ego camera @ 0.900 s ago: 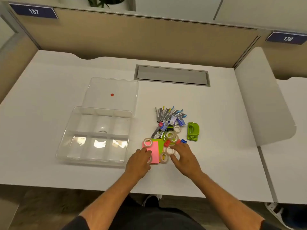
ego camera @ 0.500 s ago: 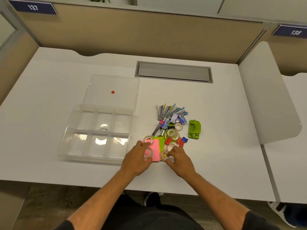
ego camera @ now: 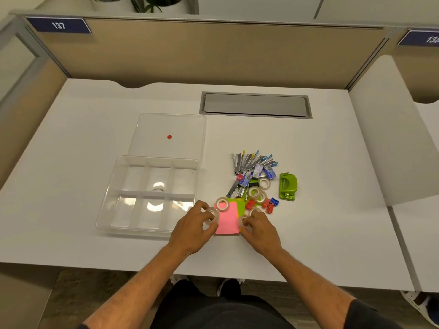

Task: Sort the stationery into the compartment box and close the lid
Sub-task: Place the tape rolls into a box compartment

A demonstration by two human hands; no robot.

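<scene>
While left hand [ego camera: 193, 227] fingers grasp tape roll [ego camera: 211, 217], right hand [ego camera: 260, 230] fingers grasp another roll [ego camera: 244, 221].

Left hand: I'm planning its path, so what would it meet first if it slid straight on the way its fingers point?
Probably the tape roll lying on the pink sticky notes, just beyond the roll the left hand already grips; depth is unclear.

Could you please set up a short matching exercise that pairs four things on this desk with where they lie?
Things:
1. clear plastic lid with a red dot
2. green hole punch
3. pink sticky note pad
4. clear compartment box

Places:
A. right edge of the stationery pile
B. between the two hands
C. behind the box
D. left of the left hand

Pairs: 1-C, 2-A, 3-B, 4-D
</scene>
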